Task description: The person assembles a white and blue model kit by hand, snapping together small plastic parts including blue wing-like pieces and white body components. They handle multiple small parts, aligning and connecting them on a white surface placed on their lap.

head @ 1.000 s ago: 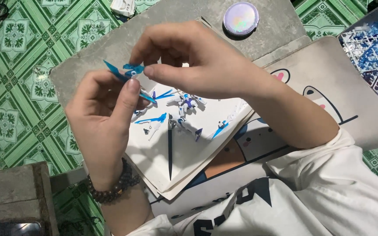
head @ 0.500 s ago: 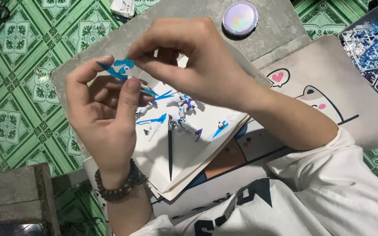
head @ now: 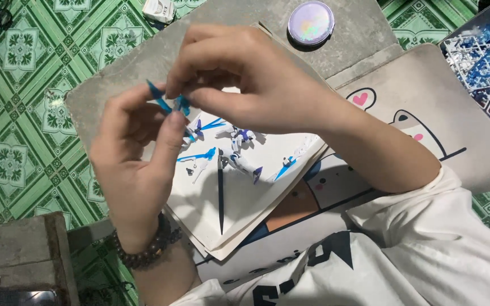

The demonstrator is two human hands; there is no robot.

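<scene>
Your left hand (head: 134,164) raised above white paper stack (head: 222,209), thumb and fingers closed in grip on small blue pointed plastic model part (head: 168,103). Your right hand (head: 245,79) meets it from right, fingertips pinched on same blue part. Part held in air between both hands, above paper. On paper below: small white-and-blue model figure (head: 239,148), loose blue pieces, thin dark stick tool (head: 220,192). Round iridescent lid (head: 311,24) farther back on grey board (head: 114,73).
</scene>
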